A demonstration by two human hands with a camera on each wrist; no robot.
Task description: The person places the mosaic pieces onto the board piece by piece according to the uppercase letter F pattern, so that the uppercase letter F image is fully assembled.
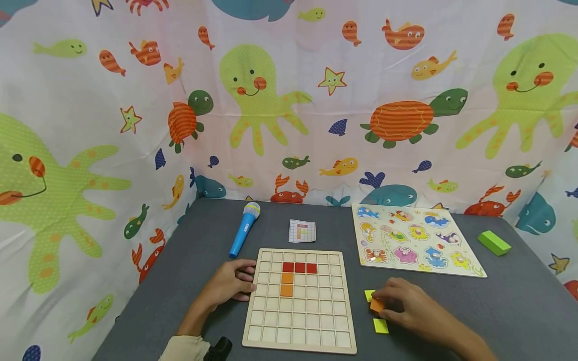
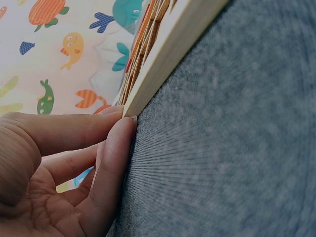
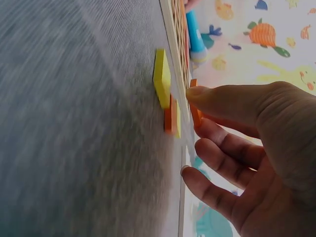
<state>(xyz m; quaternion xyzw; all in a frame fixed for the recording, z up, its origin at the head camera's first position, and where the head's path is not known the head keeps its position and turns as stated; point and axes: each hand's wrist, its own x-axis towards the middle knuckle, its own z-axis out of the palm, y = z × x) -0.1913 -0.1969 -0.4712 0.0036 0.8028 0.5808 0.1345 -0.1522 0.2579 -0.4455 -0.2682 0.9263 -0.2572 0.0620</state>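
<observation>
While the left hand [image 1: 227,284] holds the left rim of the wooden grid board [image 1: 311,321], its fingers bent and gathered at the edge, the right hand [image 1: 413,307] pinches an orange tile [image 3: 196,113] between thumb and forefinger. The remaining fingers of the right hand are loosely bent and spread apart. The held tile lies to the right of the board, above two yellow tiles [image 1: 381,326] and a second orange tile [image 3: 170,117] on the bench [image 1: 316,208].

The tiles are flat, smooth squares. The board, of pale wood, is divided by raised strips into square cells. Toward its far side, three red tiles [image 1: 299,267] form a row; two inset orange tiles [image 1: 286,290] extend nearward from the leftmost.

Beyond the board lie a blue toy microphone [image 1: 243,230], at far left, and a small gridded card [image 1: 293,231]. At far right are a picture puzzle [image 1: 386,240] of sea animals and a green rectangular block [image 1: 494,243]. The bench is dark grey with a fine, cloth-like grain. A white curtain [image 1: 289,60] printed with octopuses, turtles and fish encloses it.
</observation>
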